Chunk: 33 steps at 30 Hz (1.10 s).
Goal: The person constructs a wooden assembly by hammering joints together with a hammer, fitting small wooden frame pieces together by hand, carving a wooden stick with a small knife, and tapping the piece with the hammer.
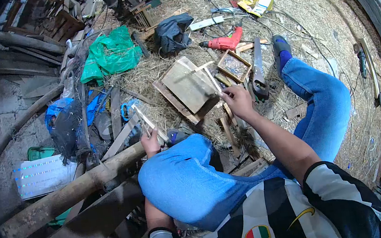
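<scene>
My left hand (pixel 151 142) is closed around thin pale wooden strips (pixel 144 118) that meet at an angle, beside my bent knee. My right hand (pixel 238 101) pinches the lower end of another thin wooden strip (pixel 213 80); a crosspiece shows near its top. Behind that strip sits a squarish wooden block (pixel 190 86) on a wider board (pixel 174 100). Just beyond my right hand lie a small open wooden box (pixel 234 66) and a handsaw (pixel 258 74).
A red power drill (pixel 225 41) lies on the straw-covered floor, with cords (pixel 292 18) around it. A green plastic bag (pixel 112 53) and a black bag (pixel 173 33) lie farther back. A thick wooden pole (pixel 79 185) crosses at left. Wood scraps (pixel 230 137) lie between my legs.
</scene>
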{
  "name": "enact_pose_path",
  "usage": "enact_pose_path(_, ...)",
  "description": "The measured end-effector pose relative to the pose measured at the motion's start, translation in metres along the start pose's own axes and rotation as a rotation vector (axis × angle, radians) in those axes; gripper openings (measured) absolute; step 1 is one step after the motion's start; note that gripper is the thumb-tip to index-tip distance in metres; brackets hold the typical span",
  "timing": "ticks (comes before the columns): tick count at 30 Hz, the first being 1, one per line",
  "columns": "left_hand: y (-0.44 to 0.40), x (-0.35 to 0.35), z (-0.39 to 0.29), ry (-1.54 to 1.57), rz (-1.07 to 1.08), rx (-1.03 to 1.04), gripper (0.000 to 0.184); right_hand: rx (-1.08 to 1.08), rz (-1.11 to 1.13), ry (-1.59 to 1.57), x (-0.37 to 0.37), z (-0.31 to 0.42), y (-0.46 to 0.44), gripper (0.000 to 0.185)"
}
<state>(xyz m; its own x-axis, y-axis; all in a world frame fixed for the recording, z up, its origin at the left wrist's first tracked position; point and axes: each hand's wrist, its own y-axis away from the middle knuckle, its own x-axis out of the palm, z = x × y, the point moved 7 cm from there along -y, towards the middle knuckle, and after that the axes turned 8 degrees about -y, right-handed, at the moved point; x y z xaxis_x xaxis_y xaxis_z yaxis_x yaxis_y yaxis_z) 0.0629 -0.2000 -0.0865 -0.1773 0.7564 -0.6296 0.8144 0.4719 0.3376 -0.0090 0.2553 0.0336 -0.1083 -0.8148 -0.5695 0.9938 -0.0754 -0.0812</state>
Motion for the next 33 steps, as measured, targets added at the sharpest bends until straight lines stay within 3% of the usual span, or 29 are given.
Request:
enact_pose_path(1,0.001,-0.006,-0.005,0.002,-0.008,0.002,0.033,-0.008,0.001,-0.004,0.0,0.006,-0.004,0.028)
enact_pose_path(3,0.008,-0.011,-0.008,0.432,0.126,-0.198,0.03,0.27,0.249,-0.648,0.016,0.009,-0.007,0.034)
enact_pose_path(4,0.01,-0.021,-0.024,0.436,0.12,-0.191,0.03,0.324,0.318,-0.802,0.018,0.021,-0.009,0.036)
enact_pose_path(7,0.013,-0.053,-0.09,0.787,0.224,-0.137,0.037,0.405,0.461,-0.978,0.006,0.062,-0.014,0.03)
enact_pose_path(9,0.015,-0.081,-0.131,0.822,0.17,-0.123,0.04,0.38,0.518,-1.042,-0.007,0.09,-0.02,0.025)
enact_pose_path(11,0.019,-0.11,-0.191,0.94,0.191,0.097,0.044,0.368,0.637,-1.234,-0.023,0.13,-0.021,0.032)
enact_pose_path(12,0.023,-0.123,-0.217,0.946,0.182,0.116,0.044,0.346,0.644,-1.234,-0.032,0.144,-0.024,0.032)
enact_pose_path(14,0.038,-0.143,-0.269,0.879,0.184,0.13,0.022,0.345,0.754,-1.317,-0.045,0.17,-0.025,0.034)
enact_pose_path(17,0.079,-0.14,-0.338,0.91,0.295,0.162,0.015,0.278,0.916,-1.391,-0.055,0.192,-0.033,0.035)
enact_pose_path(19,0.103,-0.129,-0.367,0.92,0.172,0.088,0.016,0.304,0.944,-1.45,-0.068,0.213,-0.033,0.035)
enact_pose_path(21,0.14,-0.113,-0.403,0.887,0.353,0.328,0.031,0.34,0.969,-1.478,-0.077,0.224,-0.035,0.038)
enact_pose_path(25,0.182,-0.085,-0.434,0.988,0.201,0.346,0.031,0.279,0.993,-1.465,-0.085,0.232,-0.041,0.039)
enact_pose_path(28,0.202,-0.057,-0.451,1.133,0.299,0.266,0.031,0.318,0.957,-1.504,-0.094,0.23,-0.04,0.041)
enact_pose_path(33,0.214,-0.039,-0.474,0.907,0.284,0.344,0.027,0.43,0.963,-1.507,-0.104,0.218,-0.026,0.043)
